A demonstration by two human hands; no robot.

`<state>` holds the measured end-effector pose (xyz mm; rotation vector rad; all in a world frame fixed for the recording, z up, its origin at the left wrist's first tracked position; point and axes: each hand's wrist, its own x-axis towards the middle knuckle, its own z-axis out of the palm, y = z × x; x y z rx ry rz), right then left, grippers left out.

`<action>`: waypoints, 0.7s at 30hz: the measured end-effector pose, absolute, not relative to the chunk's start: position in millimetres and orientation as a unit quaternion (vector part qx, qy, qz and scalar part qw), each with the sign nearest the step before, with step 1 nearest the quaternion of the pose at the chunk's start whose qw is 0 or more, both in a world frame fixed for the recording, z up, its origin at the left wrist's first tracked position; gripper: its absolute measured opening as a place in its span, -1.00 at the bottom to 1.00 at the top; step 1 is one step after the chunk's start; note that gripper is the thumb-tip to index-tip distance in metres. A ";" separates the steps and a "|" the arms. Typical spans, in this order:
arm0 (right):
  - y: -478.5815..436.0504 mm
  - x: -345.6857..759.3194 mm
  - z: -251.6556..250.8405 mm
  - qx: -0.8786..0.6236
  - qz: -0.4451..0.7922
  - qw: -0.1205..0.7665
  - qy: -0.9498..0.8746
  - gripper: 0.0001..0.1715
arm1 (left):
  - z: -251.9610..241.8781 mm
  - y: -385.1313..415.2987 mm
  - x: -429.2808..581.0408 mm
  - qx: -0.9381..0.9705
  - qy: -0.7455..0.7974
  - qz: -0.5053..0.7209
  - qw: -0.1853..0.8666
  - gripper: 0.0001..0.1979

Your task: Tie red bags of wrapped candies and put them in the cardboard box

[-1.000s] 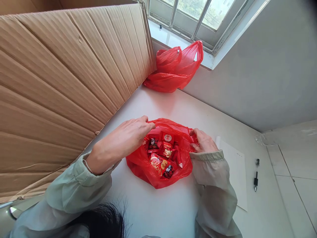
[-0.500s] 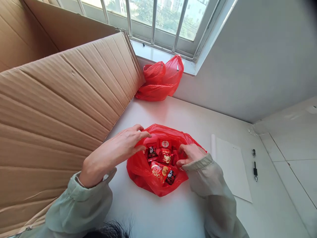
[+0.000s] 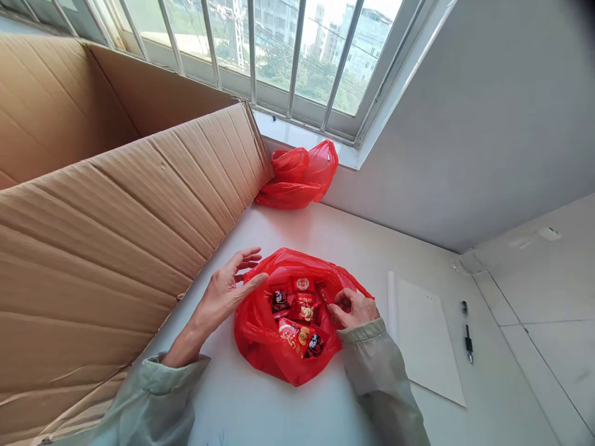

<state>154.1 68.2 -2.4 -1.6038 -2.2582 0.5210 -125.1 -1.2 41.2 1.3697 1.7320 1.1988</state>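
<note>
An opened red plastic bag point(image 3: 288, 368) rests on the white table point(image 3: 251, 409), with several wrapped snacks point(image 3: 304, 310) in red and black packaging inside it. My left hand point(image 3: 227, 288) is at the bag's left rim, its fingers spread and nothing in its grasp. At the right inner side of the bag is my right hand point(image 3: 352, 308), thumb and fingertips curled together by a red wrapper; what they pinch, if anything, is too small to make out.
A big open cardboard box point(image 3: 139, 241) fills the left side. Another red bag point(image 3: 297, 176) lies by the window sill. White paper point(image 3: 430, 341) and a black pen point(image 3: 468, 344) lie at the right, below a grey wall point(image 3: 465, 124).
My left hand has drawn back from over the bag's opening to its left rim, fingers spreading. My right fingers have curled closer together. The view has tilted up, showing more window.
</note>
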 end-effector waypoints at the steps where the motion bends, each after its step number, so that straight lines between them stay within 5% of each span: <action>1: 65.4 154.3 -7.8 -0.555 0.170 0.181 -0.794 -0.92 | 33.9 -5.0 -124.4 0.507 0.652 0.471 0.310 -0.38; 13: 34.3 151.0 -27.0 -0.546 0.046 0.368 -0.751 -0.81 | 24.7 -28.7 -125.0 0.544 0.697 0.397 0.245 -0.45; 21: 40.8 143.9 -33.7 -0.540 0.013 0.395 -0.743 -0.78 | 17.9 -28.0 -121.0 0.578 0.702 0.359 0.211 -0.55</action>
